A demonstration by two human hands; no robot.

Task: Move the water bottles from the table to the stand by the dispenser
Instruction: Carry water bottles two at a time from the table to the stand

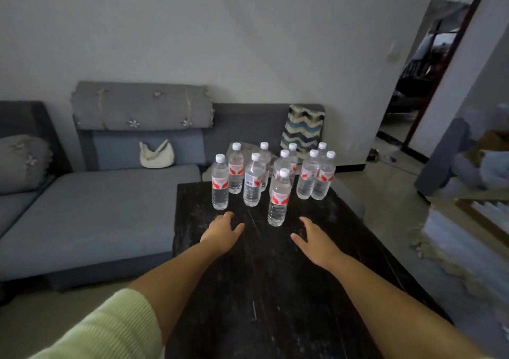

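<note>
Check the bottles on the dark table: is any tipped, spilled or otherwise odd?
Nothing stands out. All the clear plastic water bottles stand upright and capped on the dark wooden table, with no spill visible. Both the left hand and right hand are empty.

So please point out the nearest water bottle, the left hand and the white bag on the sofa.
nearest water bottle point(278, 199): head view, on its red label.
left hand point(222, 230): head view, back of the hand.
white bag point(156, 157): head view, middle of its body.

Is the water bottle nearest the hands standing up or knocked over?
Upright. The nearest bottle stands on the dark table, white cap on top, no hand touching it.
</note>
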